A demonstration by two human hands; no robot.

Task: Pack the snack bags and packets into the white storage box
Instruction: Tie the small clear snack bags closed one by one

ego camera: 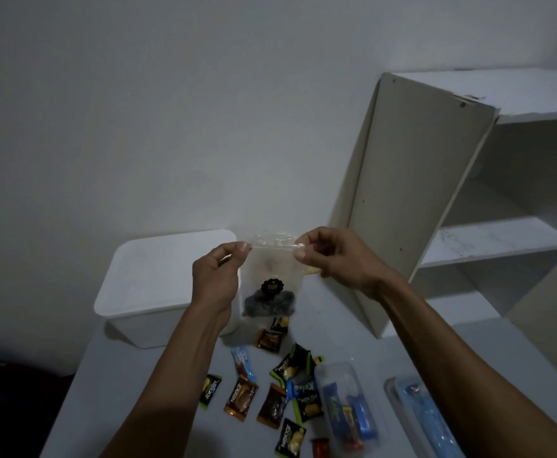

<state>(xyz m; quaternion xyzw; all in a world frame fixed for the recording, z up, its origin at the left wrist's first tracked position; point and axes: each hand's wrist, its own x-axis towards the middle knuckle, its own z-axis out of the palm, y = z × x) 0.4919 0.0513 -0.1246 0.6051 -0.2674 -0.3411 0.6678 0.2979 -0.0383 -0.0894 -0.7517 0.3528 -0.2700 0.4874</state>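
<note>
Many small snack packets point(272, 391) lie loose on the table point(132, 391), the white storage box point(168, 285) has its lid on, and both hands, left hand point(216, 279) and right hand point(333, 256), pinch a clear zip bag point(272, 276) above them, so packing has barely begun.

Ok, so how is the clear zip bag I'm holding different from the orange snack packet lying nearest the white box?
The clear zip bag hangs upright in the air, pinched at its top corners by the left hand and right hand; the orange packet lies flat on the table, untouched. The bag is see-through, showing dark contents at the bottom; the packet is opaque and printed. The bag looks larger. Both are still outside the white box.
</note>
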